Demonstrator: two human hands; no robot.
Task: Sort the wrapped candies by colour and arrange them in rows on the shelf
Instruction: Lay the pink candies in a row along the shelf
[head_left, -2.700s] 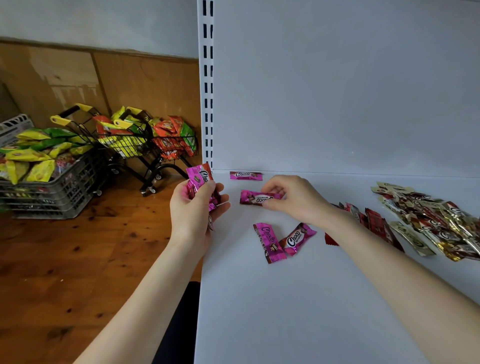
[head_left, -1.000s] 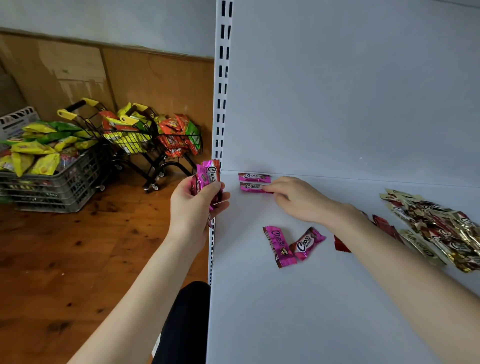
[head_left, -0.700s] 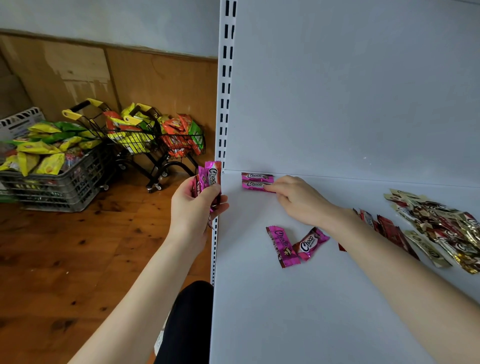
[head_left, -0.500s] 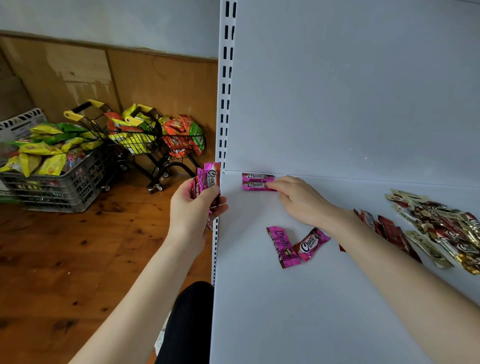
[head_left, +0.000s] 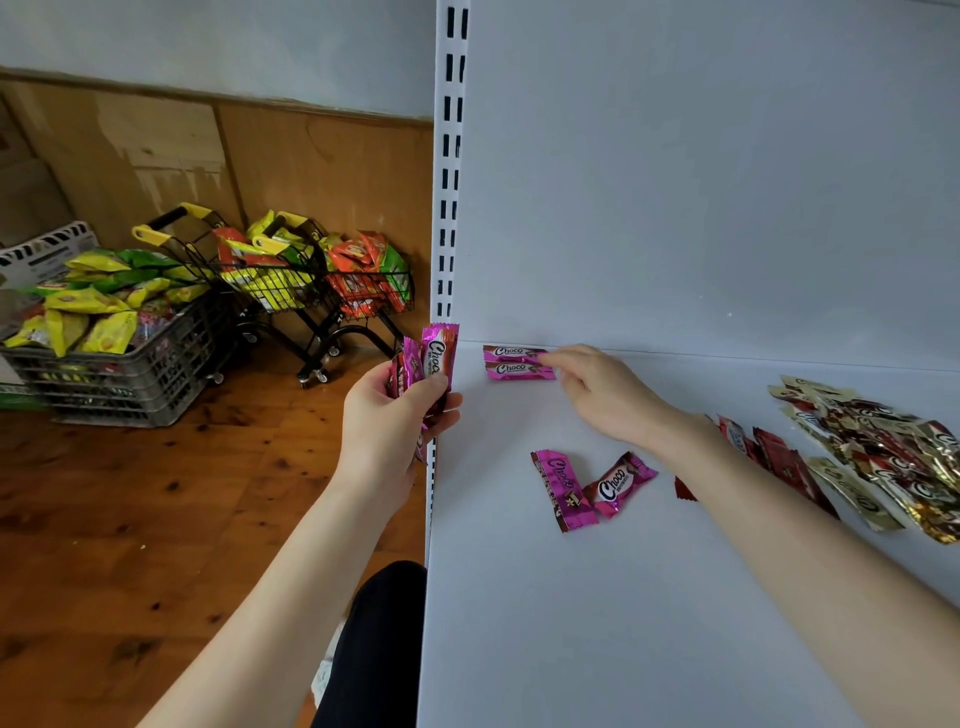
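We take this for a shop, or a stockroom set up like one. On the right stands a white metal shelf (head_left: 649, 613) with a plain back panel (head_left: 701, 182) and a slotted upright (head_left: 451, 156), the sort used for retail display, with wrapped candies (head_left: 562, 488) loose on it. Far left, on a wooden floor (head_left: 130, 499), two small trolleys (head_left: 280, 291) and a grey crate (head_left: 130, 374) are heaped with bright snack packets (head_left: 93, 312).
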